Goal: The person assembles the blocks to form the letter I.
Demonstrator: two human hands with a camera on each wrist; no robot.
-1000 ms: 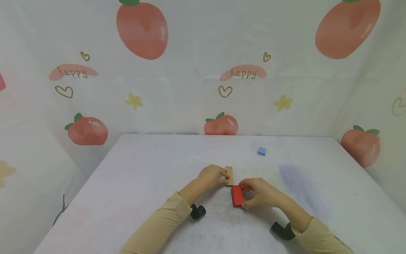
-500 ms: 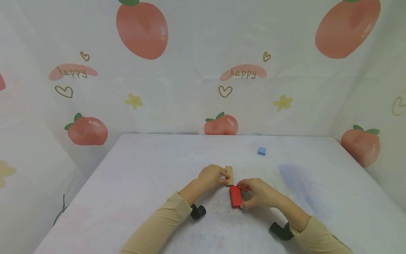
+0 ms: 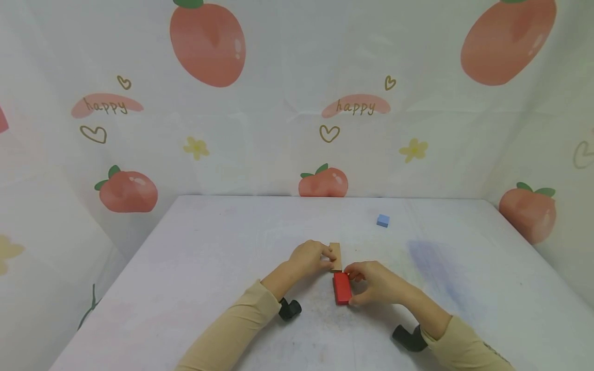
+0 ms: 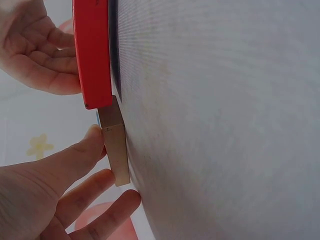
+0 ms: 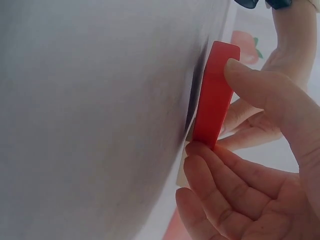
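Observation:
A flat, light wooden block (image 3: 338,258) lies lengthwise on the table, and my left hand (image 3: 308,257) holds it from the left, thumb at the near end and fingers along the side. Just nearer to me is a longer red block (image 3: 342,288). My right hand (image 3: 378,281) pinches it from the right, thumb at its near end and fingertips at its far end, as the right wrist view also shows with the red block (image 5: 215,100). In the left wrist view, a dark gap or shadow runs beneath the red block (image 4: 92,55), whose end is close to the wooden block (image 4: 117,155).
A small blue block (image 3: 382,220) sits farther back on the white table (image 3: 232,232), right of centre. A peach-printed cloth (image 3: 278,77) hangs behind the table. Black wrist cameras jut out below both hands.
My right hand has moved the red block a little to the left and slightly toward me. The left hand and the wooden block have stayed in place.

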